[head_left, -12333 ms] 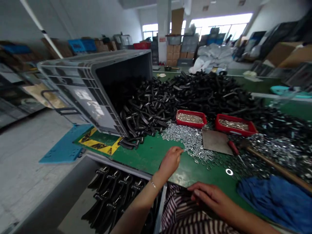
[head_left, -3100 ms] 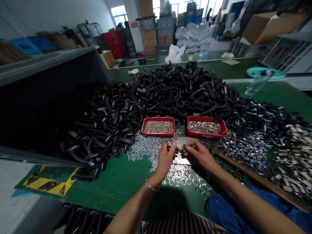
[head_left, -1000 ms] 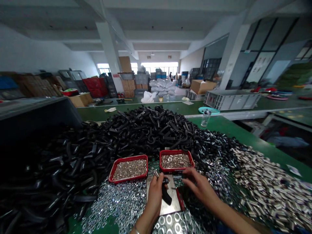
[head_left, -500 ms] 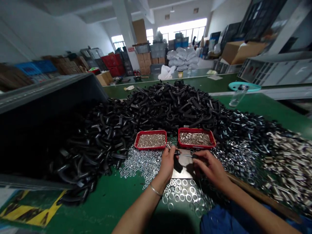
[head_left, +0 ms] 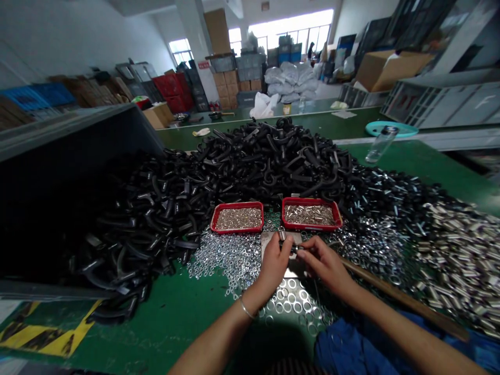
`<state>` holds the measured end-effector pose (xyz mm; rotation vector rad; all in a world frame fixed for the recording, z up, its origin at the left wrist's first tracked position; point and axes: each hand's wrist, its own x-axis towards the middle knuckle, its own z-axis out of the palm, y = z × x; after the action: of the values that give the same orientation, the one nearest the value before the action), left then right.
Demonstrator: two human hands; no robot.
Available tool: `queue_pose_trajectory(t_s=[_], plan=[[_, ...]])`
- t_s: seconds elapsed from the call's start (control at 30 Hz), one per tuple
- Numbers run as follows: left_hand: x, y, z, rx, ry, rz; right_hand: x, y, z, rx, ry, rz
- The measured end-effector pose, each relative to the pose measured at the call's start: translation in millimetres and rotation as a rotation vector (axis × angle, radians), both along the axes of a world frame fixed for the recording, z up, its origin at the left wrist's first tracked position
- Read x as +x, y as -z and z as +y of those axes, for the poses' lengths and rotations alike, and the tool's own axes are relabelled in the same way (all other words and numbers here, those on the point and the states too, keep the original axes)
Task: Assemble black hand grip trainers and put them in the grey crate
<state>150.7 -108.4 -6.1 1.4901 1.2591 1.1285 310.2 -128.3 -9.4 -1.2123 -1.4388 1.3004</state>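
Observation:
My left hand is closed around a small black part with a threaded metal stud sticking up from it. My right hand pinches a small metal piece against that part, fingertips meeting those of the left. Both hands hover over a small steel plate on the green table. Two red trays of small metal fasteners sit just beyond. Loose silver washers lie scattered around the plate.
A big heap of black curved handles fills the table's middle and spills from a tipped grey crate on the left. Metal sleeves are piled at right. A wooden hammer handle and blue cloth lie near me. A clear bottle stands behind.
My view tilted down from the hall to the bench. My right hand came in to meet the left, and both now work the small part together over the plate.

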Motion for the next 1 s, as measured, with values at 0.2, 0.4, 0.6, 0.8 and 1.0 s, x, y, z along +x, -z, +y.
queue_pose_trajectory(t_s=[0.2, 0.4, 0.6, 0.8, 1.0], plan=[[-12, 4.0, 4, 0.142, 0.030, 0.211, -10, 4.0, 1, -0.265, -0.175, 0.149], [-26, 10.3, 3, 0.136, 0.209, 0.221, -5, 4.2, -3, -0.488, -0.455, 0.068], [-27, 17.0, -9, 0.047, 0.080, 0.124, -7, 6.9, -6, 0.016, -0.196, -0.347], [-30, 20.3, -15, 0.053, 0.181, 0.197, -8, 12.2, -12, -0.318, -0.477, -0.249], [-24, 16.4, -9, 0.163, 0.149, 0.180, -4, 7.9, -9, -0.225, -0.416, -0.206]])
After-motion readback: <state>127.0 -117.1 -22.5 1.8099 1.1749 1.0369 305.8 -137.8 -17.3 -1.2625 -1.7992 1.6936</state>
